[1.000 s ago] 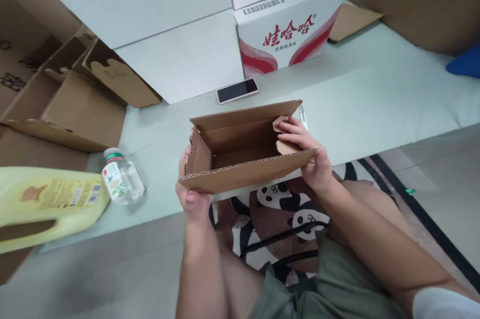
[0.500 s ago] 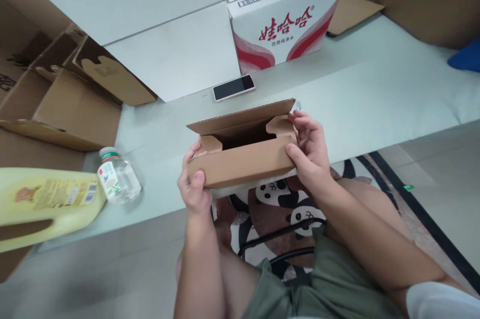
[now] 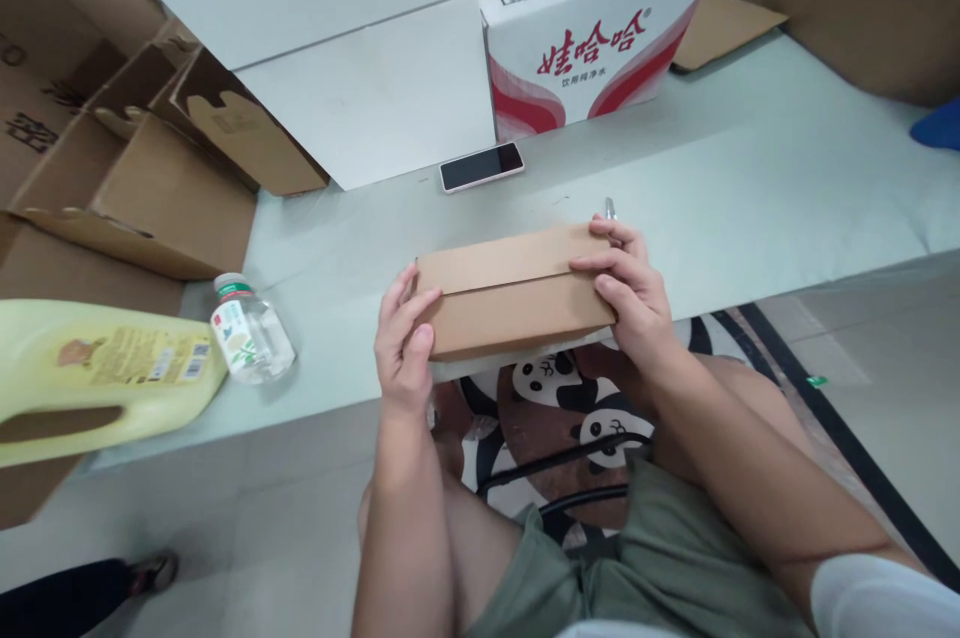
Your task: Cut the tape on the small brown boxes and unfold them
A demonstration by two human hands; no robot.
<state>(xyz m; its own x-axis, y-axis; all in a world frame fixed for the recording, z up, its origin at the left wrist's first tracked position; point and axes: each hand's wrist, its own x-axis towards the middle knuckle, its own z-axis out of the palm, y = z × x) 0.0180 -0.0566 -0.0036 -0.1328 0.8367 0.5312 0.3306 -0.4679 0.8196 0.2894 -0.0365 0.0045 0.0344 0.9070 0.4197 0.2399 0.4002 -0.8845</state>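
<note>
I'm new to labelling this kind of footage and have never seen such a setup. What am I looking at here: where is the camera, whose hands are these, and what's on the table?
There is no machine here, just a seated person working with bare hands. The one camera is worn on that person's head and looks forward and down, so the arms come in from the bottom. The left hand and right hand each have a grip on one end of a small brown cardboard box, lid folded shut, at the near edge of a pale table. A phone lies flat behind it. At the left, a clear bottle and a yellow jug lie on their sides. Further back are white cartons, one with red print, and open brown boxes.
</note>
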